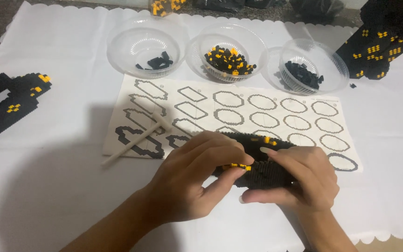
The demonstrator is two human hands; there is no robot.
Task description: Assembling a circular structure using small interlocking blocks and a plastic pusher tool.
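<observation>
- Centrally, at six o'clock on the worktop (47, 196), both hands close on one black brick block (262, 172) whose long axis runs nine to three.
- Left hand (197, 179) pinches its near top edge at a yellow stud; right hand (304, 175) wraps the three o'clock end.
- Three clear bowls (148, 46) sit at twelve.
- One pattern sheet (267, 109) lies beneath, with one white stick (136, 140) at ten.

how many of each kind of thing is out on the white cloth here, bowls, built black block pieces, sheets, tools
Clear plastic bowls: 3 (left bowl, middle bowl, right bowl)
Built black-and-yellow block pieces: 3 (held piece, left piece, top-right piece)
Instruction sheet: 1
White tool: 1
Total: 8
</observation>
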